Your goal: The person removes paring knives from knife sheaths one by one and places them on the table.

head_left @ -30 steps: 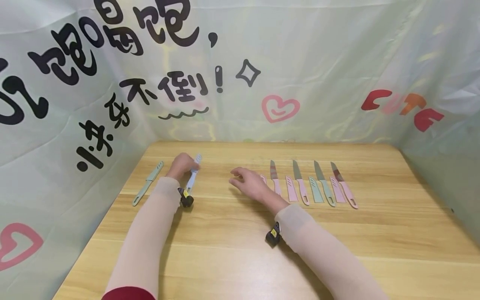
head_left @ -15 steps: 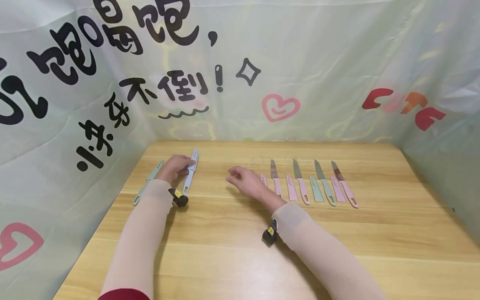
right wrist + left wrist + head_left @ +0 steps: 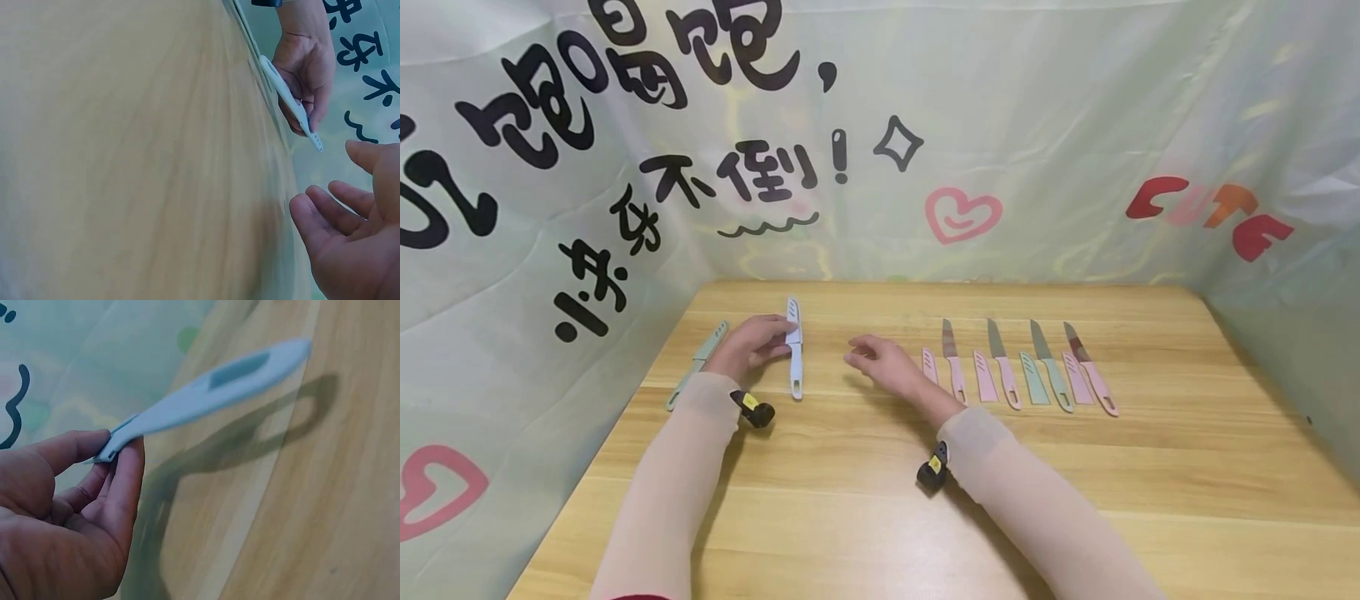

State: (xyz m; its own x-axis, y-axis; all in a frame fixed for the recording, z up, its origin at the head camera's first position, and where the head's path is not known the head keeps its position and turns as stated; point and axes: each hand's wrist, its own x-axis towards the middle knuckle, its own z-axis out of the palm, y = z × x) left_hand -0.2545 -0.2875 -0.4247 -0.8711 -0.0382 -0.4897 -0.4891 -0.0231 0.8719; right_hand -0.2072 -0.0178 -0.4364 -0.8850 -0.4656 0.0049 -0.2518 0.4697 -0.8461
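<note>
A light blue paring knife (image 3: 796,367) in its slotted sheath is pinched between the thumb and fingers of my left hand (image 3: 751,343). In the left wrist view the knife's handle (image 3: 231,384) is raised above the table and casts a shadow. My right hand (image 3: 891,367) holds nothing; its fingers are relaxed and spread apart from the thumb in the right wrist view. That view also shows the blue knife (image 3: 290,103) in the left hand. Just left of the left hand lies a green sheathed knife (image 3: 709,343), partly hidden by the wrist.
On the right of the wooden table (image 3: 820,508), several bare knives lie in a row beside their sheaths, among them a green knife (image 3: 1051,367), a green sheath (image 3: 1033,379) and a pink knife (image 3: 1093,375). A printed cloth (image 3: 1060,150) hangs around the back and sides.
My left hand has moved left, lifting the blue knife and turning it from slanted to nearly straight up and down in view. The right hand has drifted slightly left.
</note>
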